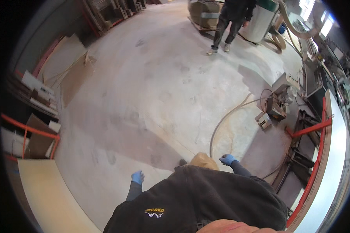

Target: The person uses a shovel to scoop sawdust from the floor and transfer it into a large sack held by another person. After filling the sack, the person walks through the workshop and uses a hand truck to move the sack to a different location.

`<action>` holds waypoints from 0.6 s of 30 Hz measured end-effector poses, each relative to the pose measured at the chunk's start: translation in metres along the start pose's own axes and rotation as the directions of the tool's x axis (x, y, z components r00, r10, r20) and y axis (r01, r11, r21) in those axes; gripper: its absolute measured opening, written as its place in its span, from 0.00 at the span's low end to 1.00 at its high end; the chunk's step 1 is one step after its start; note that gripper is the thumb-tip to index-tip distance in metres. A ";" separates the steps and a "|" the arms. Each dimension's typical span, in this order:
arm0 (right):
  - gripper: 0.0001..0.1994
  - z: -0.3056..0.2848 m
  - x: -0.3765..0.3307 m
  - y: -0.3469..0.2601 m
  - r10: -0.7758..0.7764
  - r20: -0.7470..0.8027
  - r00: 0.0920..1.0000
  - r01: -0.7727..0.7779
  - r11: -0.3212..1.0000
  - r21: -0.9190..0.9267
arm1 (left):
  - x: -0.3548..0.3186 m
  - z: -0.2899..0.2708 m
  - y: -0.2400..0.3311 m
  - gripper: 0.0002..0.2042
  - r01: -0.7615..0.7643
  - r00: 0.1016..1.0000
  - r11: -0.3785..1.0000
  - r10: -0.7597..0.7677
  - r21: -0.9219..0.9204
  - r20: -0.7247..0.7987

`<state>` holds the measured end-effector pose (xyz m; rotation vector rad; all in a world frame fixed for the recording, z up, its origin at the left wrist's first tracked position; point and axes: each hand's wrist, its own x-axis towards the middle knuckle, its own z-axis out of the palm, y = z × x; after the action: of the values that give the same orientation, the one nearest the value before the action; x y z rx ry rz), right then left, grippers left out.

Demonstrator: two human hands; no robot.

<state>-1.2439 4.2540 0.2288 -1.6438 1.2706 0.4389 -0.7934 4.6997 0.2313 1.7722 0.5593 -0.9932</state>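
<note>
My left hand, in a blue glove, hangs low beside my body over the bare floor. Its fingers look loosely parted, and I see nothing in them. On the other side my right hand, also gloved in blue, is held out in front of my hip. The fingers of that hand are curled in, with dark fingertips; no object shows in them. Both hands are apart from any surface. Closest to the right hand is a grey hose lying curved on the floor.
A person in dark clothes stands ahead near a large white container. A machine with boxes sits on the floor at right. Red racks with boards line the right; a pale panel and sheets stand at left.
</note>
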 end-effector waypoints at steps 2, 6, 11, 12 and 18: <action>0.20 -0.010 0.013 -0.014 0.186 0.001 0.983 -0.186 0.982 0.022 | 0.044 0.047 0.106 0.16 -0.078 0.996 0.993 0.074 0.088 0.045; 0.24 -0.047 0.058 -0.058 0.402 0.093 0.911 -0.402 0.915 -0.026 | 0.116 0.132 0.274 0.19 -0.231 0.963 0.935 0.181 0.269 0.199; 0.22 -0.106 0.125 -0.174 0.181 -0.223 0.958 -0.210 0.971 -0.112 | 0.168 0.168 0.369 0.07 -0.223 0.955 0.950 0.168 0.218 0.245; 0.23 -0.113 0.134 -0.203 0.113 -0.400 0.909 -0.131 0.991 -0.018 | 0.176 0.166 0.377 0.08 -0.215 0.959 0.932 0.146 0.291 0.242; 0.25 -0.076 0.161 -0.319 0.064 -0.496 0.866 0.134 0.926 0.353 | 0.252 0.157 0.452 0.09 -0.139 0.930 0.851 -0.064 0.507 0.362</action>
<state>-0.9205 4.0977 0.2925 -1.4840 1.5829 -0.2779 -0.3753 4.3566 0.2364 1.9811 -0.0012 -1.5139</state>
